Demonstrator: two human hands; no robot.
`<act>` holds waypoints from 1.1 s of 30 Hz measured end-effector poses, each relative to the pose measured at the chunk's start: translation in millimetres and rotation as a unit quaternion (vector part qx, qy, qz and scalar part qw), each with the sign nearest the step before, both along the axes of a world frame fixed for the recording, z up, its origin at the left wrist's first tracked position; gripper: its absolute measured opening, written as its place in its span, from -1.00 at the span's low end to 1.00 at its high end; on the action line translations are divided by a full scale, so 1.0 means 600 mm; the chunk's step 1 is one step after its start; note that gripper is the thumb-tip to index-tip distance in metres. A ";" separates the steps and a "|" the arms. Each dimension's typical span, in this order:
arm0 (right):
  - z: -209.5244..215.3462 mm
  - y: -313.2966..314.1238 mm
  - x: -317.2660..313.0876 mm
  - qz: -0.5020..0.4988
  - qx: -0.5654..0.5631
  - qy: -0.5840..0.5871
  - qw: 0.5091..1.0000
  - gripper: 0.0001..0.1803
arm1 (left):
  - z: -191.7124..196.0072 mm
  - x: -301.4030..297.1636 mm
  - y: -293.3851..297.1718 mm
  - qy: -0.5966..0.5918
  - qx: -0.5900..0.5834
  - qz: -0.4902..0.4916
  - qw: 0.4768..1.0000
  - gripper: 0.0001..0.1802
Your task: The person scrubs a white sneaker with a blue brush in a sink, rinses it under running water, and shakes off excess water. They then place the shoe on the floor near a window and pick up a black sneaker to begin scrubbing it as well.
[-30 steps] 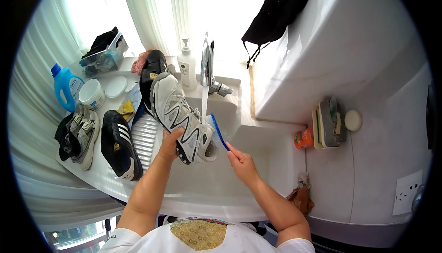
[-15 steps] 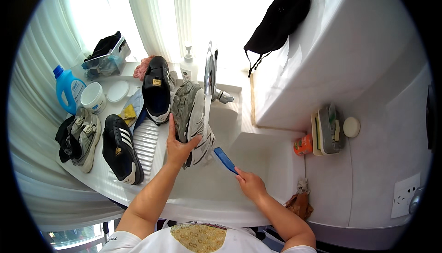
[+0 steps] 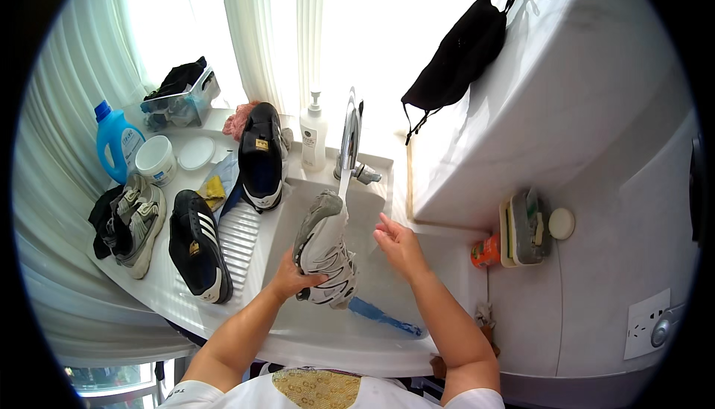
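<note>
Start at the near side. A blue brush is low in the white basin, just beside the near end of the grey-and-white shoe. Half a second ago you had this brush in your right hand; it is now out of your grip. Its outline is blurred, so you cannot tell whether it has come to rest.

Your left hand carries the shoe over the basin, fingers clamped on its side with the thumb across the upper. Note the change in attitude: the shoe has been turned, and its toe now points toward the tap. The water stream meets the toe end.

Your right hand is beside the shoe, apart from it — empty, fingers loosely spread. In effect, no bristles contact the shoe; only the left hand supports it, under running water, and the right is free.

To your left, on the ribbed surface, find one black shoe with white stripes, and grey shoes beyond its outer side. Farther off stand a second black shoe, a white tub and a blue bottle. Behind the basin, left of the tap, is a white pump bottle.
</note>
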State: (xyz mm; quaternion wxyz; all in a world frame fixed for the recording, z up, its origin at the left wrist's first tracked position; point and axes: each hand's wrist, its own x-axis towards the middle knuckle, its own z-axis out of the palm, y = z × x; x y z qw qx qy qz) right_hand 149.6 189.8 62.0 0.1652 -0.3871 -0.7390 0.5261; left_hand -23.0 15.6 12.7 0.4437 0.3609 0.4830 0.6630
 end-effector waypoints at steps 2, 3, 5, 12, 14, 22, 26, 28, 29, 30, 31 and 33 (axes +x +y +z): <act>-0.019 0.043 -0.060 -0.079 0.010 0.090 0.993 -0.34 | 0.001 0.002 -0.004 -0.015 -0.003 0.017 1.000 -0.13; -0.023 0.060 -0.085 -0.117 0.018 0.114 0.986 -0.33 | 0.005 0.002 -0.003 0.000 0.002 0.025 1.000 -0.13; -0.006 0.090 -0.121 -0.092 -0.081 0.110 0.986 -0.41 | 0.008 -0.004 -0.004 0.029 0.011 0.047 0.998 -0.13; 0.033 0.065 -0.163 -0.056 -0.138 0.100 0.984 -0.36 | -0.013 -0.021 -0.003 0.058 0.002 0.052 0.997 0.08; 0.042 0.050 -0.153 -0.062 -0.171 0.131 0.975 -0.24 | -0.006 -0.020 0.005 0.076 0.036 0.055 0.995 0.16; 0.040 0.001 -0.034 0.041 -0.416 0.358 0.835 -0.06 | 0.073 -0.013 0.027 0.444 0.013 0.046 0.895 0.19; 0.037 -0.017 0.012 -0.028 -0.431 0.425 0.796 -0.14 | 0.127 0.011 0.030 0.579 -0.046 0.031 0.813 0.15; 0.036 -0.024 0.028 -0.035 -0.433 0.447 0.782 -0.19 | 0.158 0.021 0.033 0.619 -0.090 0.001 0.780 0.15; 0.037 -0.028 0.036 -0.037 -0.436 0.458 0.774 -0.20 | 0.162 0.025 0.036 0.630 -0.082 -0.003 0.772 0.14; 0.036 -0.030 0.044 -0.039 -0.438 0.468 0.767 -0.20 | 0.170 0.030 0.037 0.637 -0.090 -0.013 0.765 0.15; 0.034 -0.030 0.052 -0.043 -0.433 0.471 0.767 -0.20 | 0.182 0.037 0.038 0.646 -0.097 -0.023 0.757 0.15; 0.029 -0.028 0.065 -0.050 -0.423 0.478 0.768 -0.19 | 0.194 0.049 0.041 0.656 -0.102 -0.035 0.747 0.16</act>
